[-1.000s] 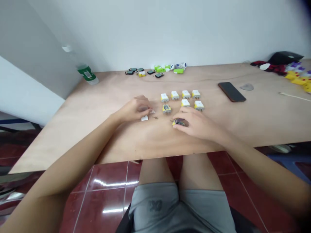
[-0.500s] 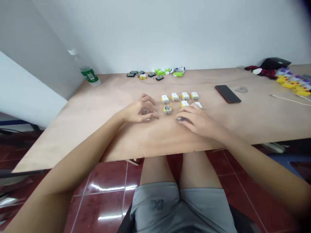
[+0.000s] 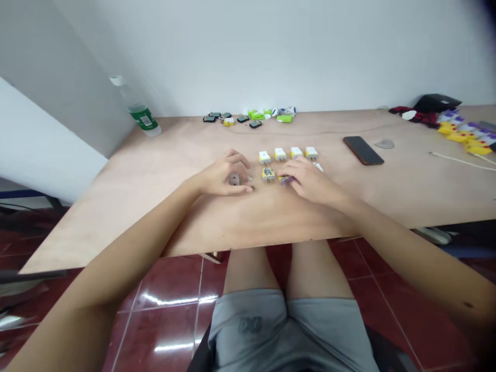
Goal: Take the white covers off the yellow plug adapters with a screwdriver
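The left hand (image 3: 225, 176) is curling over a small grey component (image 3: 234, 179), with the thumb and fingers lying on either side of it. Whether the hand is gripping the part or only cupping it against the surface (image 3: 127, 227) cannot be told from this view. A few tiny loose bits (image 3: 250, 179) are lying just beside the fingertips. The right hand (image 3: 312, 184) is clenching at the fingertips on a small purple-and-yellow component (image 3: 285, 180), which is partly hidden by the fingers and appears to be held low, near the surface.

An opened yellow adapter (image 3: 267, 174) with its circuit board exposed is sitting between the two hands, apparently placed there to stay within reach of both. Four assembled white-and-yellow plug adapters (image 3: 288, 153) are standing in an evenly spaced row just behind it, and this ordering seems intended to keep finished units apart from the work. A white piece (image 3: 318, 166) is showing just beyond the right hand. Further back, a group of green and dark parts (image 3: 248, 116) is lying near the wall, while a smartphone (image 3: 363, 150) is resting off to the right.
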Action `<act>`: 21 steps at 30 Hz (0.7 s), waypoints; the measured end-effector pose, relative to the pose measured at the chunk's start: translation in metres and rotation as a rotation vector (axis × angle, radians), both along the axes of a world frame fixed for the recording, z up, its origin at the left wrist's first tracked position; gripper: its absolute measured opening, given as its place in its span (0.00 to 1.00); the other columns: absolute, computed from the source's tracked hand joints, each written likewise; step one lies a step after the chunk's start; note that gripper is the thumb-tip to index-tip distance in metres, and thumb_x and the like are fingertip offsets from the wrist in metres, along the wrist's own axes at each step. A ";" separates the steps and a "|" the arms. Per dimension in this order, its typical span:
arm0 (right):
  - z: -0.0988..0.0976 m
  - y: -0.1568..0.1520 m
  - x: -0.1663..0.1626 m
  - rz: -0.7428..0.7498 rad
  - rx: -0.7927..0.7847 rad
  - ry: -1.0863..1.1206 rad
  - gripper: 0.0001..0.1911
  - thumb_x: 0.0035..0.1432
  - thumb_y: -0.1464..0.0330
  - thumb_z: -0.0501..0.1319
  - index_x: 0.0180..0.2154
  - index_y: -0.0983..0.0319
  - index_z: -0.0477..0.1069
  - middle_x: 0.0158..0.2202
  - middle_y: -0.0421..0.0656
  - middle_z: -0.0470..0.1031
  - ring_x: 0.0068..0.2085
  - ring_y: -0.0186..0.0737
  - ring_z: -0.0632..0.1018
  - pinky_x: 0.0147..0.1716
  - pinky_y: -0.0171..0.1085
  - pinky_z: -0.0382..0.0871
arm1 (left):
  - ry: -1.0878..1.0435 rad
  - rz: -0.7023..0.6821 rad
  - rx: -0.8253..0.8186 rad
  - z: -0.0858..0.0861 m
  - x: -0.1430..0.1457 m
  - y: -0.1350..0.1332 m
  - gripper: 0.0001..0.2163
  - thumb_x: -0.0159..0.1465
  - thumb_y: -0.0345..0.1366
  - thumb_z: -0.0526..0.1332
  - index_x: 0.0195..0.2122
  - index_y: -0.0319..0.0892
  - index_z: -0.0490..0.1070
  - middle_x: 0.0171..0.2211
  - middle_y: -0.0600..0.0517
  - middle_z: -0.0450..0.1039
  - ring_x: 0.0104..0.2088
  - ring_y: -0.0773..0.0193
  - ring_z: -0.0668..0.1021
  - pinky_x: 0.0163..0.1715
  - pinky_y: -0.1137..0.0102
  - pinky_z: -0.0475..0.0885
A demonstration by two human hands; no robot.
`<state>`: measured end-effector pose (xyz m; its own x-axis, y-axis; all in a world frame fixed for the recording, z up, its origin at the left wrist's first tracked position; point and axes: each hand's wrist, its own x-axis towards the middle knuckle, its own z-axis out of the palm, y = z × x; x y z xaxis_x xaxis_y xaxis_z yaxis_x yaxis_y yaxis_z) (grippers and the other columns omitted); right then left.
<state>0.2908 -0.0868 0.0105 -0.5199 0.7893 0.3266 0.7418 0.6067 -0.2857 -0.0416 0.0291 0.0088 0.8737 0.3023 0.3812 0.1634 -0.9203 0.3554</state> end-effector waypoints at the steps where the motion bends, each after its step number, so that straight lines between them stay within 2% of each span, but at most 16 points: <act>1: 0.002 0.002 -0.001 0.004 -0.006 0.004 0.26 0.69 0.83 0.55 0.57 0.60 0.84 0.58 0.50 0.86 0.59 0.58 0.78 0.63 0.58 0.72 | -0.003 -0.001 0.006 0.000 0.000 0.000 0.19 0.69 0.56 0.77 0.47 0.45 0.89 0.58 0.38 0.82 0.62 0.42 0.79 0.67 0.45 0.76; 4: 0.007 0.007 -0.001 -0.014 0.010 0.036 0.28 0.68 0.82 0.56 0.62 0.58 0.83 0.61 0.49 0.86 0.62 0.58 0.80 0.66 0.59 0.72 | -0.019 0.004 0.036 0.000 0.000 0.000 0.20 0.70 0.56 0.77 0.50 0.45 0.88 0.59 0.38 0.81 0.63 0.42 0.79 0.68 0.44 0.75; 8: 0.008 0.012 0.018 -0.157 0.109 0.086 0.17 0.73 0.74 0.58 0.53 0.59 0.84 0.54 0.51 0.87 0.56 0.60 0.83 0.64 0.62 0.73 | -0.049 0.022 0.068 0.001 0.000 0.000 0.19 0.72 0.55 0.75 0.49 0.44 0.89 0.58 0.38 0.81 0.60 0.43 0.80 0.67 0.44 0.76; 11: 0.001 0.011 0.039 -0.236 0.122 0.045 0.16 0.73 0.73 0.58 0.50 0.59 0.85 0.54 0.51 0.88 0.55 0.61 0.83 0.65 0.64 0.72 | -0.044 0.008 0.053 0.002 0.000 -0.001 0.17 0.71 0.52 0.76 0.49 0.44 0.88 0.58 0.39 0.81 0.60 0.44 0.79 0.67 0.44 0.76; 14: -0.007 0.002 0.051 -0.241 0.090 0.010 0.16 0.71 0.73 0.60 0.51 0.58 0.85 0.53 0.49 0.89 0.56 0.62 0.82 0.63 0.62 0.73 | -0.014 -0.017 0.017 0.003 0.001 -0.003 0.15 0.70 0.48 0.76 0.51 0.46 0.88 0.59 0.40 0.82 0.62 0.43 0.79 0.68 0.45 0.76; 17: -0.011 -0.011 0.051 -0.262 0.066 0.030 0.17 0.69 0.73 0.61 0.51 0.56 0.85 0.49 0.48 0.89 0.52 0.60 0.81 0.59 0.59 0.75 | -0.003 -0.026 0.006 0.005 0.002 -0.006 0.12 0.71 0.46 0.74 0.51 0.46 0.88 0.59 0.40 0.82 0.63 0.44 0.79 0.68 0.46 0.76; 21: -0.009 -0.029 0.053 -0.220 0.082 0.036 0.11 0.71 0.74 0.61 0.45 0.58 0.82 0.49 0.50 0.87 0.51 0.58 0.82 0.60 0.59 0.72 | -0.015 -0.022 0.023 0.006 0.003 -0.008 0.11 0.72 0.44 0.72 0.51 0.46 0.88 0.58 0.40 0.82 0.61 0.45 0.79 0.67 0.46 0.76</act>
